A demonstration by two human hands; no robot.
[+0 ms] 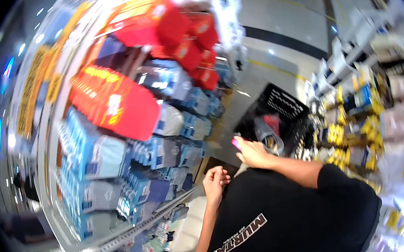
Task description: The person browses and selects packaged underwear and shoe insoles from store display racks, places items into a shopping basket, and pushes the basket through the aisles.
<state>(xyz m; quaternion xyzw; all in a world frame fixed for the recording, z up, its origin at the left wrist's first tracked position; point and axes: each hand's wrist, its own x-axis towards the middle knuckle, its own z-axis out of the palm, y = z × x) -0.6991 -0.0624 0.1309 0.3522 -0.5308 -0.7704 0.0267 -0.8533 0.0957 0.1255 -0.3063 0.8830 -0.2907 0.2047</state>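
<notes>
My right hand (253,153) is closed around a small pink object (237,144), whose end shows past the fingers beside the black crate. My left hand (214,180) is held in front of my black shirt with its fingers curled; whether anything is in them is too small to tell. Just beyond my right hand stands the black plastic crate (286,100), with a grey item and a red item (272,122) inside it.
Racks of packaged goods rise on the left, with red packs (122,102) above blue-and-grey packs (100,160). Shelves with yellow-labelled packs (335,133) line the right. A tiled floor (273,50) with a dark stripe lies ahead. A person (26,226) is at the far left.
</notes>
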